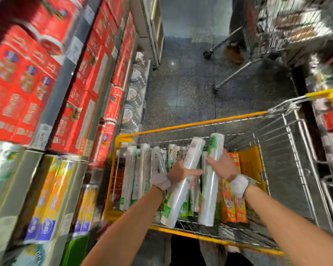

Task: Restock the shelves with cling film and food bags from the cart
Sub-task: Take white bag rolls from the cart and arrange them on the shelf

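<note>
1. Left roll and right roll of cling film are held tilted above the cart.
2. Left hand and right hand: fingers wrapped round one roll each, near mid-length, probably for balance.
3. Further rolls stand in the cart.
4. Shelves lie to the left, within reach.

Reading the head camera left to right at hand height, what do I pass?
Shelf boxes → upright rolls → left hand gripping the tilted roll → straighter roll gripped by the right hand → orange cartons → yellow flap → cart wall.
</note>
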{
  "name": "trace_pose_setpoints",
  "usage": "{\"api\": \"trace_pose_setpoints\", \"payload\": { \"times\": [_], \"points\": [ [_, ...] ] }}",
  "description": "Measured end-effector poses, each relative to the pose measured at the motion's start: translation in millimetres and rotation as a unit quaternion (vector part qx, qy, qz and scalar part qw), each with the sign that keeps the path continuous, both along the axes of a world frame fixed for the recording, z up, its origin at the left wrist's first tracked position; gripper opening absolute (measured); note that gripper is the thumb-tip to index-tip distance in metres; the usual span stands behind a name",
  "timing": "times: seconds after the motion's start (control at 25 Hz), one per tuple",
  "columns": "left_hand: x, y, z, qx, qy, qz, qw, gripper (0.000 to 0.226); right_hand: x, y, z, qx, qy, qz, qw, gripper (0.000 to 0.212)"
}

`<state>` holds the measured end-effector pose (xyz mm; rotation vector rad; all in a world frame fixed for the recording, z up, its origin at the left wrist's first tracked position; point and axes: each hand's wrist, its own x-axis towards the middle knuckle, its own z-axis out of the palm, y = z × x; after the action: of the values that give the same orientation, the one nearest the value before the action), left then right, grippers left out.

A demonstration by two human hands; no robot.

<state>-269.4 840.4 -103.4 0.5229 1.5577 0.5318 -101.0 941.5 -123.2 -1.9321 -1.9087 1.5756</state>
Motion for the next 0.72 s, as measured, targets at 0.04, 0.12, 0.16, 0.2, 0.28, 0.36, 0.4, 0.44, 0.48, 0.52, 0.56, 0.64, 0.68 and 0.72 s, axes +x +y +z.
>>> {"api": "trace_pose_setpoints", "payload": {
  "times": [0.04, 0.12, 0.16, 0.2, 0.28, 0.36, 0.4, 0.44, 0.48, 0.52, 0.56, 0.64, 0.68, 0.72],
  "points": [
    [4.6, -3.8, 13.3, 0.009, 0.02, 0.0, 1.0, 0.062, 0.1, 1.7, 11.3, 0.004, 0.028, -0.019, 0.999, 0.058],
    [17.1, -24.0, 50.6, 0.049, 0.047, 0.0, 0.998, 0.065, 4.6, 2.5, 39.3, 0.005, 0.102, -0.041, 0.994, 0.039],
    [22.9, -35.4, 67.6, 0.068, 0.07, 0.003, 0.995, 0.059, 6.4, 3.8, 48.8, 0.008, 0.136, -0.052, 0.989, 0.035],
    [29.8, -51.7, 85.0, 0.071, 0.095, 0.018, 0.993, 0.055, 8.8, 0.6, 62.4, 0.003, 0.163, -0.052, 0.985, 0.031],
    [41.8, -82.7, 107.6, 0.071, 0.139, 0.052, 0.986, 0.057, 14.2, -6.9, 81.0, -0.012, 0.208, -0.04, 0.977, 0.023],
    [55.1, -113.8, 132.6, 0.068, 0.203, 0.085, 0.973, 0.061, 19.1, -21.2, 104.6, -0.04, 0.231, -0.045, 0.971, 0.021],
    [62.6, -132.0, 150.5, 0.069, 0.241, 0.087, 0.964, 0.059, 17.6, -31.6, 118.1, -0.06, 0.247, -0.04, 0.966, 0.021],
    [69.1, -150.6, 167.4, 0.061, 0.264, 0.099, 0.958, 0.061, 15.2, -44.8, 134.3, -0.082, 0.266, -0.028, 0.96, 0.018],
    [73.7, -171.6, 183.1, 0.067, 0.286, 0.112, 0.949, 0.063, 9.0, -60.3, 150.4, -0.091, 0.29, -0.01, 0.953, 0.014],
    [79.0, -193.0, 200.5, 0.071, 0.299, 0.133, 0.942, 0.063, 1.7, -75.1, 165.8, -0.098, 0.307, 0.006, 0.947, 0.011],
    [82.5, -213.4, 212.2, 0.083, 0.32, 0.146, 0.932, 0.061, -4.8, -88.8, 176.2, -0.107, 0.325, 0.021, 0.94, 0.012],
    [88.4, -255.6, 228.8, 0.104, 0.339, 0.207, 0.912, 0.057, -19.7, -115.4, 201.5, -0.129, 0.348, 0.057, 0.927, 0.014],
    [92.6, -277.8, 236.5, 0.113, 0.323, 0.266, 0.901, 0.052, -26.2, -131.5, 216.4, -0.142, 0.357, 0.076, 0.92, 0.019],
    [97.3, -301.0, 243.3, 0.132, 0.309, 0.332, 0.881, 0.048, -34.4, -147.4, 224.7, -0.158, 0.369, 0.094, 0.911, 0.024]
  ]
}}
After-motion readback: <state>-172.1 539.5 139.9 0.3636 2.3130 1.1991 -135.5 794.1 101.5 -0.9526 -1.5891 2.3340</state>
